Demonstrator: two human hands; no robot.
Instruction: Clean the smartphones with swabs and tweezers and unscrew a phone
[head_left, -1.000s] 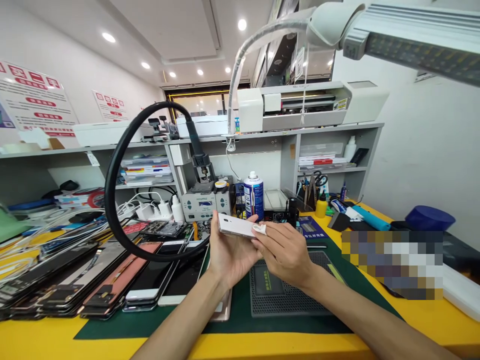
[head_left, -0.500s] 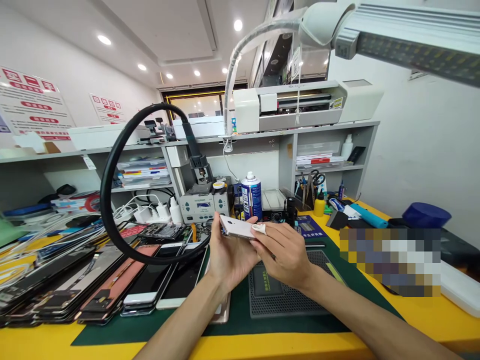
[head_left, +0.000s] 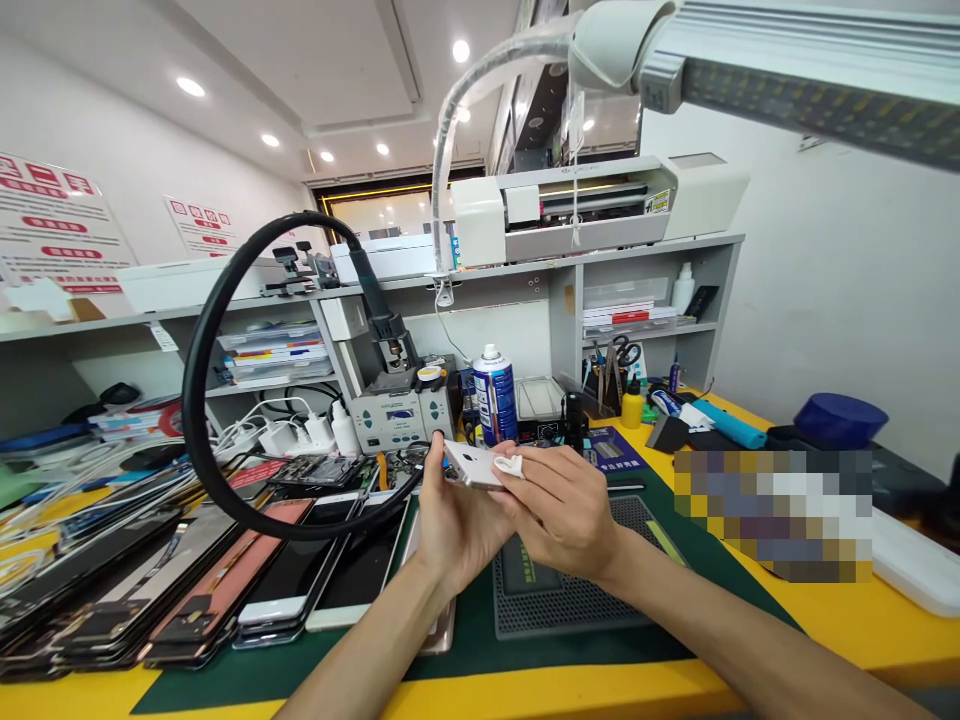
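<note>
A pale silver smartphone [head_left: 471,462] is tilted above the mat, its back facing up. My left hand [head_left: 454,535] holds it from below and along its left edge, thumb at the near corner. My right hand [head_left: 562,505] pinches a small crumpled white wipe [head_left: 510,466], pressed on the phone's right part. The right fingers cover that end of the phone. Under my hands lies a dark perforated pad [head_left: 570,610] on the green mat [head_left: 465,670].
Rows of phones and screens [head_left: 214,580] lie at left beneath a looping black hose [head_left: 191,400]. A soldering station [head_left: 401,415] and a blue spray can [head_left: 493,395] stand behind my hands. A yellow bottle [head_left: 632,405] is at back right. A lamp [head_left: 795,90] hangs overhead.
The view has turned slightly right, so the background sits further left. The phone is tipped a little more, showing more of its back. Both hands keep their hold.
</note>
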